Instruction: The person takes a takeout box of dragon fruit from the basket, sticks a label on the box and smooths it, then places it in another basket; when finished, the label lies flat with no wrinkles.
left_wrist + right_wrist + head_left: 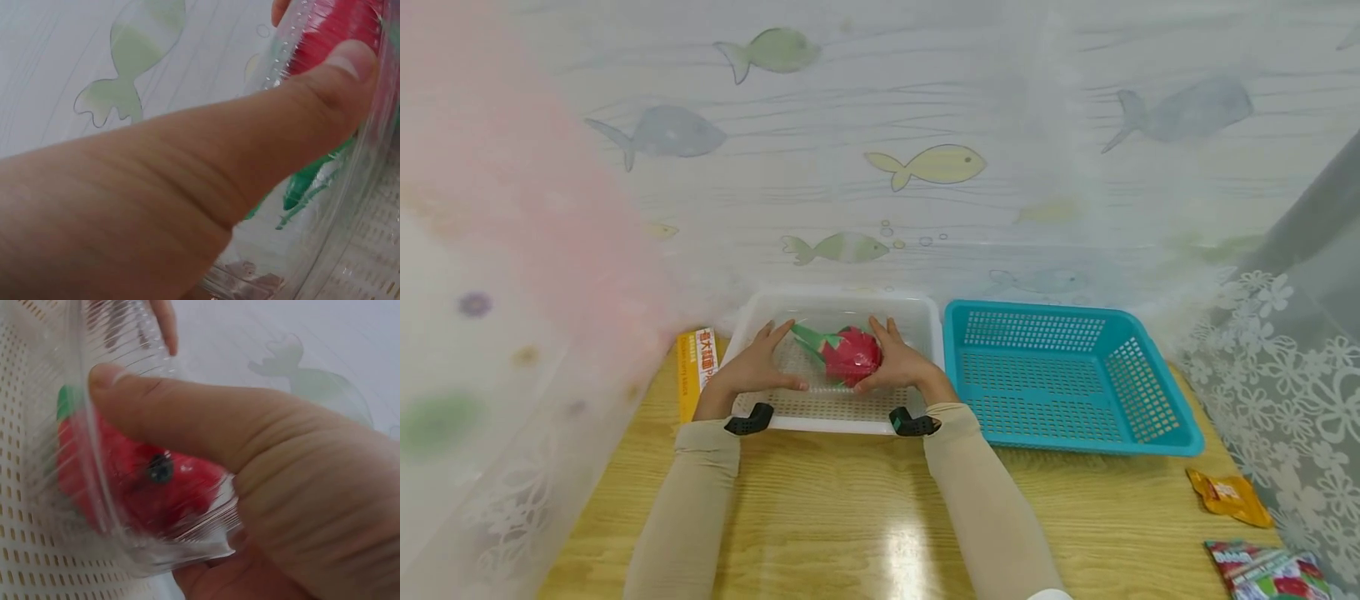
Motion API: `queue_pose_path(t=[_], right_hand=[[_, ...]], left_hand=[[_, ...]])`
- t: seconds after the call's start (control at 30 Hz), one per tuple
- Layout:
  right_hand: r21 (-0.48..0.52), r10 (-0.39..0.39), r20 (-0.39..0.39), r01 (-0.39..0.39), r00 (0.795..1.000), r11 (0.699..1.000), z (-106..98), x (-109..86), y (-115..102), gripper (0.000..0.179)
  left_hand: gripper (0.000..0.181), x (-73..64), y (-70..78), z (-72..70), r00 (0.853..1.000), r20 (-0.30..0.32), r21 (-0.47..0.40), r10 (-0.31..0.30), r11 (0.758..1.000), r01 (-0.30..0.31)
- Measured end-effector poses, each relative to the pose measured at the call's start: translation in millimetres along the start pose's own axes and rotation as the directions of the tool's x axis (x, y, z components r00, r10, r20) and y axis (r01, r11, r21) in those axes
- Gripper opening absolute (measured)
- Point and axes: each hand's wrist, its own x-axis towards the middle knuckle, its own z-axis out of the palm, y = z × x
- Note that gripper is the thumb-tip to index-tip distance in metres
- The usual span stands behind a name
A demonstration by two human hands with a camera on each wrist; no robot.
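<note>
A clear plastic box (816, 388) with ridged walls is held between both hands over a white perforated basket (831, 424). Inside the box lies a red dragon fruit (852, 357) with green parts at its left; whether it is real cannot be told. My left hand (758, 364) grips the box's left side, its thumb lying across the plastic in the left wrist view. On the opposite side my right hand (897, 360) holds the box, thumb on the near edge and fingers partly hidden underneath in the right wrist view (250, 437).
A teal perforated basket (1075, 307) stands right of the white one. Left of the white basket is a yellow-and-white packet (687, 379). An orange packet (1228, 497) and a colourful packet (1270, 571) lie at the right table edge. A fish-patterned curtain (820, 192) hangs behind.
</note>
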Motion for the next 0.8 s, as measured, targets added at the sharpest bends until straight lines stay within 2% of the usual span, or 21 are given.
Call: queue_pose_path(t=[0.37,0.8], right_hand=[[-0.009,-0.018,-0.013,0.017,1.000,1.000,-5.2,-5.2,-11.4,0.130],[0.003,-0.033,-0.009,0.034,0.999,0.999,-8.7,-8.7,-13.7,0.129]], left_hand=[[0.121,-6.7,7.8,-7.6,1.000,-0.016,-0.003,0.004,1.000,-0.004],[0.118,-8.5,12.6,-12.8,0.999,-0.040,0.018,0.020,1.000,-0.020]])
